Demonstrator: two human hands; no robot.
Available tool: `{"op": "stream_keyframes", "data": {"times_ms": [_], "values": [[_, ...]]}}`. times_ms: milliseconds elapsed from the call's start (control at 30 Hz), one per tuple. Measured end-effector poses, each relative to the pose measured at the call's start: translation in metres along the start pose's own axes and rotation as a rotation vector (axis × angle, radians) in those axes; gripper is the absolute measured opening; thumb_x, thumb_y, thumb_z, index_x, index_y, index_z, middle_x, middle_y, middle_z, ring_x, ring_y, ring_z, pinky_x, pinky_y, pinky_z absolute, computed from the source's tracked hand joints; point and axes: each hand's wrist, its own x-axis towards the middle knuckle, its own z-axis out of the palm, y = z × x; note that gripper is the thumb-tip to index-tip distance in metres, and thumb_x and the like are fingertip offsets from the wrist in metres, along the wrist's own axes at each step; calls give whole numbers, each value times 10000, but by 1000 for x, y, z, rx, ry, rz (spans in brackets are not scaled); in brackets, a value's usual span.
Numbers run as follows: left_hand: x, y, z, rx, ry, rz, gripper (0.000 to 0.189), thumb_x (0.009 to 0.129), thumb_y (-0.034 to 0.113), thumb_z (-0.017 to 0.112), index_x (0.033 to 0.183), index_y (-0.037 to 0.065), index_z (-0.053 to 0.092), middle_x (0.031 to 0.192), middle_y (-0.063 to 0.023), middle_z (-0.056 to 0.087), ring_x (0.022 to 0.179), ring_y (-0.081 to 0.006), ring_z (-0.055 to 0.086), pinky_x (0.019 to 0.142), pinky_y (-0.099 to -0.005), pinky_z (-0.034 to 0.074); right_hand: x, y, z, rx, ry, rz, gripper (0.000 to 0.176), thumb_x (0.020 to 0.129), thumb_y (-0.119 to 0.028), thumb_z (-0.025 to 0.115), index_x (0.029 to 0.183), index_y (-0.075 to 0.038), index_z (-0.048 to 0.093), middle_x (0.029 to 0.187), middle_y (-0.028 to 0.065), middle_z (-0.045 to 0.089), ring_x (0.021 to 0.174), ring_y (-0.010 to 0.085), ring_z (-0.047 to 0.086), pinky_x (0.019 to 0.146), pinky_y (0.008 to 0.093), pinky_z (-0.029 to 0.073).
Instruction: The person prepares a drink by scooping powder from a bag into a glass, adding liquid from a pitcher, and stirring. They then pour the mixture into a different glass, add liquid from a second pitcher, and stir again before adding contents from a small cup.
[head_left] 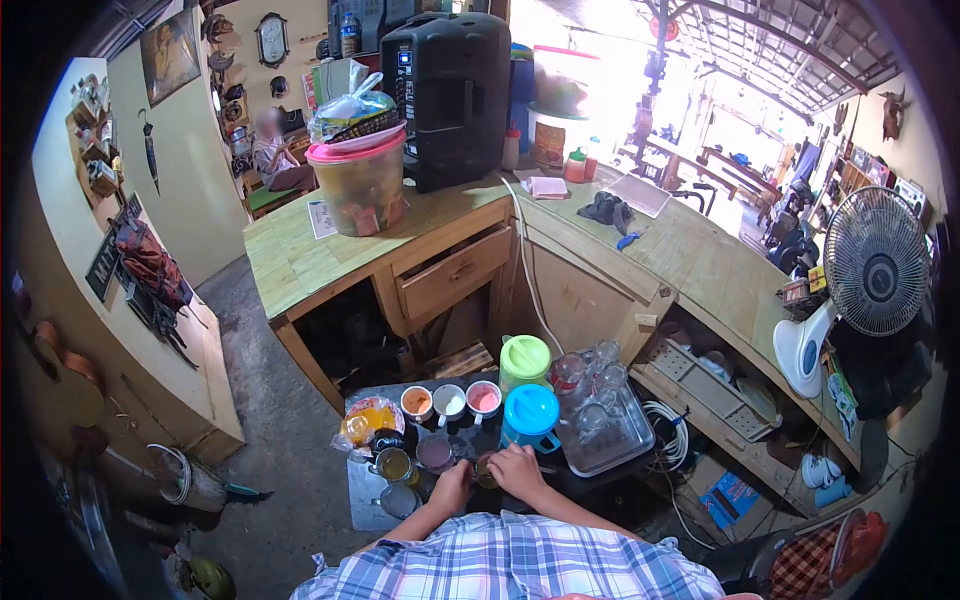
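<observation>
A glass with an amber drink (486, 470) stands between my hands on the dark low table. My right hand (518, 473) has its fingers curled at this glass's right side. Just left of it, my left hand (452, 488) is closed, and what it may hold is hidden. Beyond my left hand is a glass of purplish drink (436, 454); a glass mug of yellowish drink (394, 465) and a cloudy glass (399, 500) stand further left. Three cups hold orange (417, 402), white (449, 402) and pink (483, 398) contents. A blue lidded pitcher (531, 414) stands past my right hand.
Behind the blue pitcher is a green one (525, 360). Clear glasses crowd a plastic tray (610, 462) at right. A yellow-orange packet (372, 424) lies at left. Beyond are a wooden counter (455, 215), a black speaker (447, 100), a fan (876, 262) and a seated person (275, 155).
</observation>
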Motion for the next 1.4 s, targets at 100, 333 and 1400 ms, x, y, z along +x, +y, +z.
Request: {"op": "stream_keyframes", "data": {"times_ms": [100,333,1400], "values": [[1,0,0,-4,0,-31,113,831,16,526,934,15,478,798,-247,598,798,-442,596,648,-482,462,1,-2,-1,-39,75,13,124,789,-229,638,763,-109,655,789,34,638,826,232,578,704,406,373],[2,3,-6,-15,-66,-72,309,759,48,637,1030,4,494,907,-240,620,873,-419,609,736,-453,490,2,1,1,60,107,36,121,795,-237,631,754,-125,642,768,21,621,798,227,575,689,425,377],[6,-1,3,107,-220,-147,353,675,176,774,945,11,618,818,-178,636,765,-350,626,686,-412,493,-1,-2,-6,20,8,64,150,759,-234,650,721,-97,695,740,33,653,825,218,573,692,402,388]]}}
